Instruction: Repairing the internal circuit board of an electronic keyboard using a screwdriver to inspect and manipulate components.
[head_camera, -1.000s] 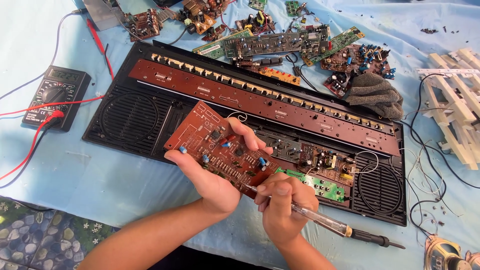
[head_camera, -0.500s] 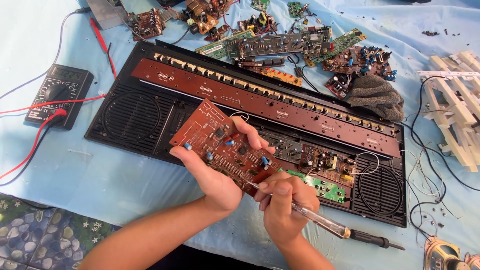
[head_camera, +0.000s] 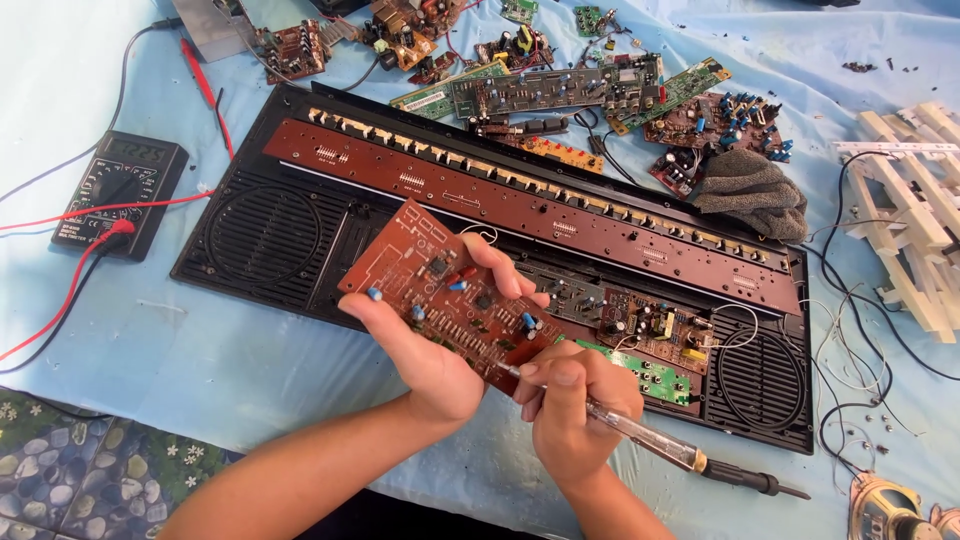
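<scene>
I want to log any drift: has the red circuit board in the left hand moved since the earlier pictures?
No, hardly at all. The red circuit board keeps its place over the black keyboard case, left hand gripping it as before, with the camera shifting slightly.

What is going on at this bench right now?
The left hand holds a reddish-brown circuit board tilted above an opened black keyboard case. The right hand grips a screwdriver-like tool, its tip at the board's lower edge. A multimeter and loose boards lie on the blue cloth.

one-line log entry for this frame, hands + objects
left hand: holds red circuit board tilted | right hand: grips screwdriver, tip at board's lower edge | below: open black keyboard case | left: multimeter
</scene>
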